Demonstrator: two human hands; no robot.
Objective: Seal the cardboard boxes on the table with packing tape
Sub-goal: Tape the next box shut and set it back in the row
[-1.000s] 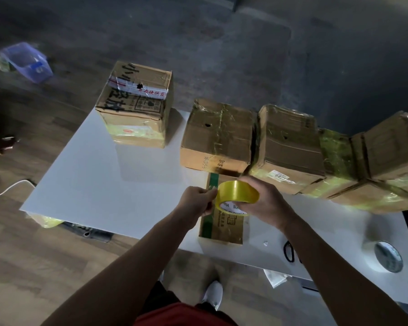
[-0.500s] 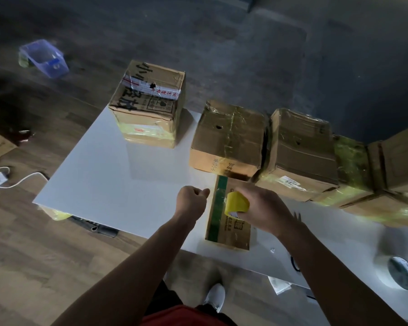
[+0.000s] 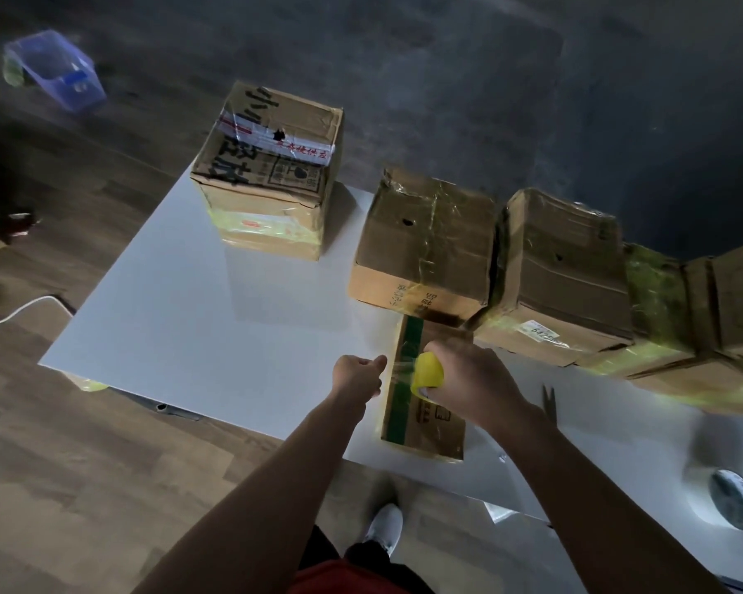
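1. Stands at a smooth white desk (image 3: 189, 315) and faces a row of brown cardboard boxes along its far side, all closed, so cannot tell what is in any of them.
2. Works over a small flat box (image 3: 430, 426) at the near edge: a green stripe down its left side, flaps shut, far end reaching the middle box behind.
3. Grips a yellow tape roll (image 3: 427, 375) in the right hand (image 3: 472, 379), fingers curled round it, over the top of the small flat box; cannot tell whether roll and cardboard touch.
4. Pinches a strip of tape (image 3: 397, 365) in the left hand (image 3: 357, 375), fingers curled almost into a fist, the clear shiny strip stretched across to the roll.
5. Has a tall box (image 3: 271, 177) standing apart at the far left: big black characters, a white band with red print over the top, yellowish tape low on the front.
6. Has the middle box (image 3: 425, 233), creased, with a small round hole and glossy tape, pressed against a labelled box (image 3: 562, 267); further right, boxes thickly wrapped in yellow-green tape (image 3: 657, 302).
7. Has scissors (image 3: 549, 400) just beside the right wrist and a wide white roll (image 3: 730, 499) lying flat near the right corner.
8. Leaves a translucent blue plastic bin (image 3: 56, 70) on the wooden floor, contents too blurred to tell, and a white cable (image 3: 18, 310).
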